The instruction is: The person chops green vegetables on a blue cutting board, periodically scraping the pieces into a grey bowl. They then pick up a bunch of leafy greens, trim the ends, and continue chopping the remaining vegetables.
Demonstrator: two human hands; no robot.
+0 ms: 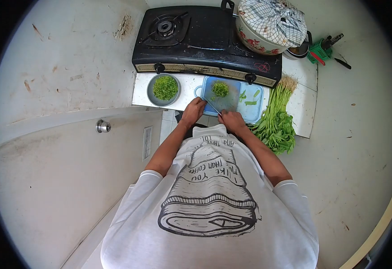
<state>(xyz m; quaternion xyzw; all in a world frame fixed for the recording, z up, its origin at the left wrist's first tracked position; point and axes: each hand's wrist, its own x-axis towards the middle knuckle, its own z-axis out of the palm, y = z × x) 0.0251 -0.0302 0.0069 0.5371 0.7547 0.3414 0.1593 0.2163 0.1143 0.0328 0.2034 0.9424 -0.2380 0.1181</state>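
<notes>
A blue cutting board (232,109) lies at the counter's front edge with a small heap of chopped greens (220,88) on it. My right hand (232,121) is closed around the handle of a knife (212,106), whose blade slants up and left over the board's near edge. At the blade's far end is my left hand (195,110), its fingers curled together. Whether they pinch the blade or something small is too fine to tell. A few cut green pieces (250,103) sit at the board's right side. More chopped greens fill a grey bowl (150,93) on the left.
Long leafy stalks (274,116) with roots lie right of the board. Behind stands a black gas stove (205,33) bearing a floral pot (256,42) covered with a checked cloth (272,20). A green basket (320,50) with utensils is at the far right.
</notes>
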